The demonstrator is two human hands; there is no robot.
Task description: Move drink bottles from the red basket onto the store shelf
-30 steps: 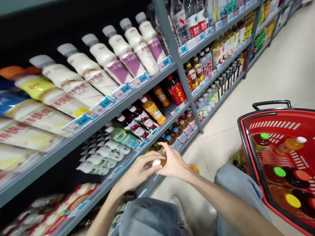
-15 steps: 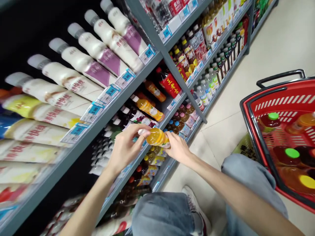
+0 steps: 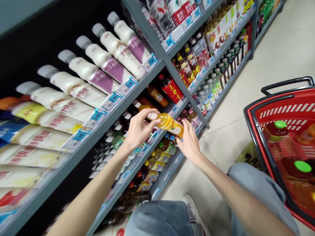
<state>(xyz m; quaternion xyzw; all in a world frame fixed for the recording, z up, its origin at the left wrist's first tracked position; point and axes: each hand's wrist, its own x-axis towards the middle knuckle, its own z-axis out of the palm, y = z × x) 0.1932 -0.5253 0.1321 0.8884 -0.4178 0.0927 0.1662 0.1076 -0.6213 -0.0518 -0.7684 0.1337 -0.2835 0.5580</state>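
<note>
Between my two hands, in front of the middle shelves, is an orange juice bottle (image 3: 169, 123) with a white cap (image 3: 153, 116). It lies tilted, cap to the left and base to the lower right. My left hand (image 3: 142, 126) pinches it at the neck, just by the cap. My right hand (image 3: 189, 139) is closed around the base end, with the thumb below and fingers above. Part of the label shows between the hands. Behind it on the shelf, another orange bottle (image 3: 157, 96) lies beside a red bottle with yellow lettering (image 3: 173, 90).
White milk-drink bottles (image 3: 81, 88) line the upper left shelf above blue price tags (image 3: 97, 117). Small bottles with coloured caps (image 3: 157, 155) fill the lower shelf. On the right, a red basket (image 3: 290, 106) holding several bottles stands on the tiled floor (image 3: 228, 108), close to my knee (image 3: 253, 183).
Both hands have moved up and to the right with the juice bottle, uncovering more of its label. My right hand has shifted toward the base. The view has shifted slightly.
</note>
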